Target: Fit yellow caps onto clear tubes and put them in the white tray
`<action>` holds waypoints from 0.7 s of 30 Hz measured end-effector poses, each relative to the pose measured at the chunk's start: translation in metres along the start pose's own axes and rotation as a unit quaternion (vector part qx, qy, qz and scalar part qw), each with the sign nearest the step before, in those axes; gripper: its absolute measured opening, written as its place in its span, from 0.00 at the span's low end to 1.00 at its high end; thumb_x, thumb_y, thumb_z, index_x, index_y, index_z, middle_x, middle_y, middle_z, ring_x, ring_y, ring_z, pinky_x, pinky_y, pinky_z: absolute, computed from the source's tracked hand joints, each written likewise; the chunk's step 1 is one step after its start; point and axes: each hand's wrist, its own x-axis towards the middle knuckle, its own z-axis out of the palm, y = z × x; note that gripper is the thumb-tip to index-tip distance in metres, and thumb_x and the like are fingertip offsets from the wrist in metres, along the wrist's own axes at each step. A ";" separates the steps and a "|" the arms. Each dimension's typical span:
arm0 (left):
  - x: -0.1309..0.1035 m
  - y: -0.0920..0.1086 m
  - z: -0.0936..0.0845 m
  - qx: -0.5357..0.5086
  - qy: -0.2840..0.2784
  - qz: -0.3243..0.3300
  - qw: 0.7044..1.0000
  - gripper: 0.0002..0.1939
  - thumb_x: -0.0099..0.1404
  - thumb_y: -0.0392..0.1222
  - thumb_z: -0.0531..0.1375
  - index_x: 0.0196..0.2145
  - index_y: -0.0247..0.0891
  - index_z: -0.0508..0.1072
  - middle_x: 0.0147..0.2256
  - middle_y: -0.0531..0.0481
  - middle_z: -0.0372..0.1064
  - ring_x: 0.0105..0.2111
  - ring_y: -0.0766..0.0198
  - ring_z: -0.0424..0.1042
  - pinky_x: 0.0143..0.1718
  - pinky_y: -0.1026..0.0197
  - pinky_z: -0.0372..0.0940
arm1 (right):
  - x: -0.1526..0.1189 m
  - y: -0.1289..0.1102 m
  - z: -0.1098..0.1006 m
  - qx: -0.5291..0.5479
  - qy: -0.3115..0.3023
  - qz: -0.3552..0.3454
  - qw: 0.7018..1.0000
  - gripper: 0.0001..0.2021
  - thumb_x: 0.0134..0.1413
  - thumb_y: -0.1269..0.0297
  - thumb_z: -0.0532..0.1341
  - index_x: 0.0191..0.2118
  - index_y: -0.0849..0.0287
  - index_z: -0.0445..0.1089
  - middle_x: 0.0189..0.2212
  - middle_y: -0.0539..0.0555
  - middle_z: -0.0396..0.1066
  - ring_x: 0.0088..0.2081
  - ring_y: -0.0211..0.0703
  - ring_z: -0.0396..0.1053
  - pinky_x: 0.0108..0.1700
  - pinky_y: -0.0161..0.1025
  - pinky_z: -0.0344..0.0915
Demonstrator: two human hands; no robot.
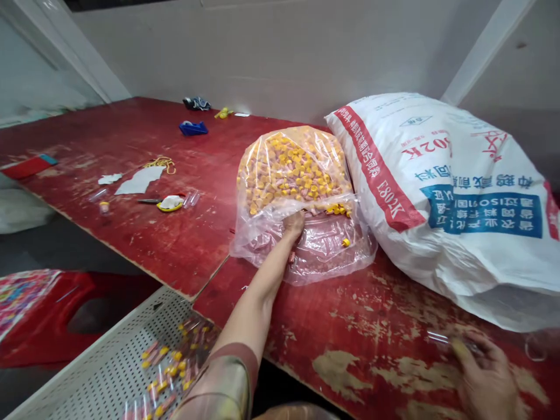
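Observation:
A clear plastic bag (301, 163) full of small pink pieces with yellow caps lies on the red table. My left hand (294, 224) reaches into its mouth; the fingers are hidden by plastic and pieces. One yellow-capped piece (346, 242) lies apart near the bag's front. At the lower right, my right hand (483, 367) is closed around a clear tube (437, 337) just above the worn table surface. Its fingers are slightly blurred.
A large white sack (437, 175) stands right of the bag. Scissors (170, 203), clear tubes (191, 200), white paper (140, 180) and a blue tape dispenser (193, 128) lie left. Below the table edge, a perforated white basket (118, 344) holds several capped tubes.

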 end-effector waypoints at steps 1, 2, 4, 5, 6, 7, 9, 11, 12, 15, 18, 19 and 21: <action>-0.008 -0.003 -0.003 0.009 0.002 -0.012 1.000 0.10 0.60 0.33 0.54 0.30 0.30 0.75 0.32 0.37 0.72 0.39 0.52 0.69 0.43 0.55 0.59 | -0.006 0.002 0.008 0.058 -0.033 0.013 0.998 0.23 0.31 0.50 0.70 0.35 0.51 0.65 0.31 0.52 0.69 0.28 0.46 0.68 0.26 0.45 0.68; -0.019 -0.005 -0.006 0.011 0.003 -0.019 1.000 0.09 0.60 0.35 0.54 0.31 0.30 0.74 0.31 0.38 0.72 0.38 0.54 0.70 0.41 0.57 0.59 | -0.011 0.001 0.017 0.112 -0.069 0.031 0.991 0.23 0.32 0.52 0.70 0.37 0.52 0.65 0.32 0.51 0.70 0.29 0.45 0.69 0.28 0.43 0.69; -0.052 -0.008 -0.013 -0.046 -0.026 -0.012 0.999 0.09 0.60 0.40 0.57 0.33 0.32 0.73 0.30 0.44 0.71 0.33 0.60 0.69 0.36 0.60 0.60 | -0.019 -0.003 0.038 0.186 -0.145 0.072 0.969 0.21 0.35 0.55 0.71 0.37 0.54 0.66 0.32 0.50 0.70 0.30 0.43 0.70 0.31 0.42 0.70; -0.073 -0.008 -0.017 -0.108 -0.067 -0.005 0.992 0.10 0.59 0.43 0.59 0.34 0.33 0.73 0.29 0.46 0.70 0.30 0.62 0.68 0.33 0.62 0.60 | -0.021 -0.007 0.049 0.206 -0.176 0.083 0.959 0.20 0.37 0.56 0.71 0.37 0.55 0.67 0.33 0.51 0.71 0.31 0.42 0.70 0.33 0.41 0.70; -0.095 -0.007 -0.021 -0.181 -0.122 -0.001 0.976 0.11 0.58 0.45 0.60 0.34 0.34 0.72 0.28 0.49 0.70 0.28 0.65 0.68 0.32 0.63 0.61 | -0.023 -0.010 0.059 0.217 -0.204 0.089 0.950 0.19 0.37 0.57 0.71 0.36 0.55 0.67 0.34 0.51 0.71 0.31 0.41 0.70 0.34 0.40 0.70; -0.118 -0.004 -0.025 -0.255 -0.182 0.000 0.950 0.13 0.56 0.46 0.62 0.34 0.34 0.72 0.27 0.50 0.69 0.27 0.66 0.67 0.31 0.64 0.61 | -0.024 -0.013 0.068 0.223 -0.228 0.088 0.944 0.18 0.38 0.58 0.71 0.35 0.56 0.67 0.34 0.52 0.71 0.31 0.40 0.70 0.34 0.39 0.70; -0.162 0.003 -0.031 -0.355 -0.284 -0.008 0.891 0.14 0.54 0.46 0.64 0.35 0.34 0.73 0.28 0.51 0.69 0.27 0.68 0.67 0.31 0.65 0.62 | -0.028 -0.017 0.081 0.222 -0.265 0.074 0.935 0.18 0.39 0.58 0.71 0.36 0.57 0.67 0.35 0.52 0.71 0.32 0.38 0.70 0.36 0.37 0.70; -0.195 0.010 -0.030 -0.403 -0.333 -0.020 0.852 0.14 0.53 0.44 0.65 0.35 0.34 0.74 0.29 0.51 0.70 0.27 0.69 0.66 0.31 0.66 0.62 | -0.033 -0.019 0.087 0.200 -0.294 0.043 0.934 0.17 0.42 0.56 0.70 0.37 0.57 0.67 0.36 0.52 0.70 0.33 0.38 0.69 0.37 0.37 0.70; -0.206 0.013 -0.027 -0.421 -0.345 -0.025 0.838 0.14 0.52 0.44 0.66 0.35 0.34 0.74 0.29 0.51 0.70 0.27 0.69 0.66 0.31 0.66 0.62 | -0.036 -0.020 0.087 0.178 -0.309 0.024 0.934 0.17 0.44 0.56 0.69 0.38 0.57 0.67 0.36 0.52 0.70 0.34 0.38 0.69 0.38 0.36 0.69; -0.226 0.015 -0.015 -0.450 -0.354 -0.031 0.819 0.14 0.49 0.43 0.68 0.33 0.34 0.75 0.29 0.51 0.70 0.28 0.68 0.67 0.31 0.65 0.63 | -0.046 -0.021 0.084 0.081 -0.344 -0.025 0.935 0.18 0.48 0.52 0.66 0.42 0.57 0.67 0.38 0.53 0.70 0.36 0.40 0.69 0.38 0.36 0.69; -0.238 0.010 -0.007 -0.431 -0.324 -0.030 0.841 0.13 0.49 0.44 0.68 0.32 0.34 0.77 0.32 0.48 0.73 0.33 0.64 0.70 0.38 0.62 0.65 | -0.053 -0.020 0.078 0.014 -0.365 -0.041 0.930 0.22 0.48 0.48 0.64 0.44 0.58 0.65 0.35 0.54 0.71 0.31 0.41 0.70 0.34 0.37 0.69; -0.242 0.008 -0.006 -0.423 -0.314 -0.033 0.849 0.13 0.50 0.44 0.68 0.32 0.34 0.78 0.33 0.47 0.73 0.35 0.62 0.71 0.40 0.60 0.65 | -0.055 -0.019 0.077 0.003 -0.372 -0.040 0.927 0.22 0.49 0.48 0.64 0.44 0.59 0.64 0.32 0.53 0.71 0.29 0.41 0.69 0.32 0.37 0.68; -0.249 0.004 -0.007 -0.420 -0.313 -0.051 0.850 0.15 0.50 0.46 0.68 0.33 0.34 0.78 0.35 0.46 0.74 0.36 0.62 0.71 0.41 0.60 0.65 | -0.058 -0.014 0.074 -0.011 -0.389 -0.031 0.921 0.23 0.50 0.47 0.63 0.43 0.59 0.63 0.24 0.51 0.69 0.24 0.40 0.68 0.26 0.35 0.66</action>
